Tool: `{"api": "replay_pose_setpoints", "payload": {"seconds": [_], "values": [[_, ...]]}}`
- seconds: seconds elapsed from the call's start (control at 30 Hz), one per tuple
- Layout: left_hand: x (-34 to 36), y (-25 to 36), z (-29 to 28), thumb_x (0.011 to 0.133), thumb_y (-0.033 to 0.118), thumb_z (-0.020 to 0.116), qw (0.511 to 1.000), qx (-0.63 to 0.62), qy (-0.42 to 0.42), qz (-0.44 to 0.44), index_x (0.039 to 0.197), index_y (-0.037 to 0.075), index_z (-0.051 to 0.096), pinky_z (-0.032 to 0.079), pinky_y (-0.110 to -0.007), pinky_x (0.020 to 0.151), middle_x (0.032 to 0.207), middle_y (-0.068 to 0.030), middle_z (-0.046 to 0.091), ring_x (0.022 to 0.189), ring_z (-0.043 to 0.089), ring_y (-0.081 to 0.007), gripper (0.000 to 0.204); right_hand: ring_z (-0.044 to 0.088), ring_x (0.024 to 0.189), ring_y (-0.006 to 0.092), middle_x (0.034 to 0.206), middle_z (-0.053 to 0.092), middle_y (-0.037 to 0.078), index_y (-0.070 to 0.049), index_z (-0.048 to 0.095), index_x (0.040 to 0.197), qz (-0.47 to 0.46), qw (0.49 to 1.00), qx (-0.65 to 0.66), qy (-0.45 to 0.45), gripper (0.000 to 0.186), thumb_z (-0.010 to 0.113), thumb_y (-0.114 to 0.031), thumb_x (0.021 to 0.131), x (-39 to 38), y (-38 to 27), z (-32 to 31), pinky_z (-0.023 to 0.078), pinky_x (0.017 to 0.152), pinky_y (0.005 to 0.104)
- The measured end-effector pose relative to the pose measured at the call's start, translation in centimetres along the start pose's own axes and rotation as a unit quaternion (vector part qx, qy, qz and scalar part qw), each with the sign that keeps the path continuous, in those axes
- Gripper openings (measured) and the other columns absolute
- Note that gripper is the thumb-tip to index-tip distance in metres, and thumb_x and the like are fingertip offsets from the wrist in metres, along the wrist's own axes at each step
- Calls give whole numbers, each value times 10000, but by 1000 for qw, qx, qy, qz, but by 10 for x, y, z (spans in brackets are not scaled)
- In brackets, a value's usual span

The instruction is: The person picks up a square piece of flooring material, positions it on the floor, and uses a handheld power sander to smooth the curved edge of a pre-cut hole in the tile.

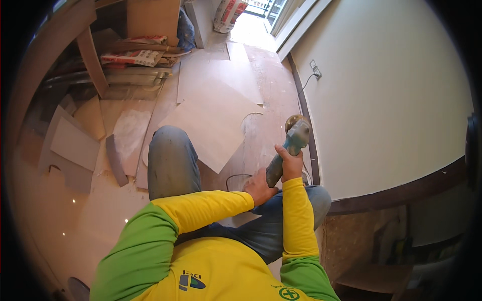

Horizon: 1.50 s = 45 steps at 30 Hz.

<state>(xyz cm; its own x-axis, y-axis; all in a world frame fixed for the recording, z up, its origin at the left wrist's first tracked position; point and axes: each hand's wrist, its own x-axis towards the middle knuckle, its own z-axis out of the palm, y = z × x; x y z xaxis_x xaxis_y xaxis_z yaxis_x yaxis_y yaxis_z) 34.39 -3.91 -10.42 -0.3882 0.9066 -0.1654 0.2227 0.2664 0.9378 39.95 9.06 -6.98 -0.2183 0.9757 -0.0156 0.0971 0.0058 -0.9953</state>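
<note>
With the right hand (292,164) curled round the body of the angle grinder (292,143) and the left hand (260,188) gripping its rear end, steady two-handed control seems best, keeping the disc (295,121) ahead clear of the cord (299,93), minding the skirting (313,145) close rightward, with freer room leftward.
</note>
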Motion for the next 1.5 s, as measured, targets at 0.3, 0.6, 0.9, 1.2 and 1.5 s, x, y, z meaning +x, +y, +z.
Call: {"api": "replay_pose_setpoints", "payload": {"seconds": [0.3,0.6,0.9,1.2,1.5], "values": [[-4,-2,-38,874,72,759,923,-189,-315,112,1603,73,191,501,-364,1054,1380,-203,533,1236,616,-287,925,681,696,285,839,659,133,-5,579,1070,180,948,206,-164,374,723,-234,812,13,-6,-52,612,707,416],[5,-1,-36,869,-14,708,899,-300,-278,159,1630,79,171,495,-351,1047,1348,-145,546,1202,586,-239,937,687,705,275,847,651,120,-32,564,1068,196,954,200,-106,394,777,-275,843,6,-46,-35,614,685,427],[52,-9,-32,768,-5,789,857,-378,-347,-41,1403,73,438,513,-336,963,1119,-86,609,1042,599,-198,729,670,705,248,844,644,100,-29,601,1095,219,966,49,-132,390,779,-207,797,60,-28,-1,581,686,397],[127,-81,-65,852,171,764,870,-332,-353,-91,1658,59,107,445,-365,1092,1605,-164,404,1335,536,-288,1046,652,774,218,926,650,82,-19,609,1130,179,976,-38,-122,440,794,-148,753,93,34,32,551,713,372],[128,-65,-33,764,304,889,925,-301,-231,6,1517,26,358,492,-374,1027,1292,-180,625,1152,622,-268,962,650,795,205,957,655,74,-17,615,1155,92,987,-87,-104,454,792,-129,752,94,37,48,542,737,342]]}}
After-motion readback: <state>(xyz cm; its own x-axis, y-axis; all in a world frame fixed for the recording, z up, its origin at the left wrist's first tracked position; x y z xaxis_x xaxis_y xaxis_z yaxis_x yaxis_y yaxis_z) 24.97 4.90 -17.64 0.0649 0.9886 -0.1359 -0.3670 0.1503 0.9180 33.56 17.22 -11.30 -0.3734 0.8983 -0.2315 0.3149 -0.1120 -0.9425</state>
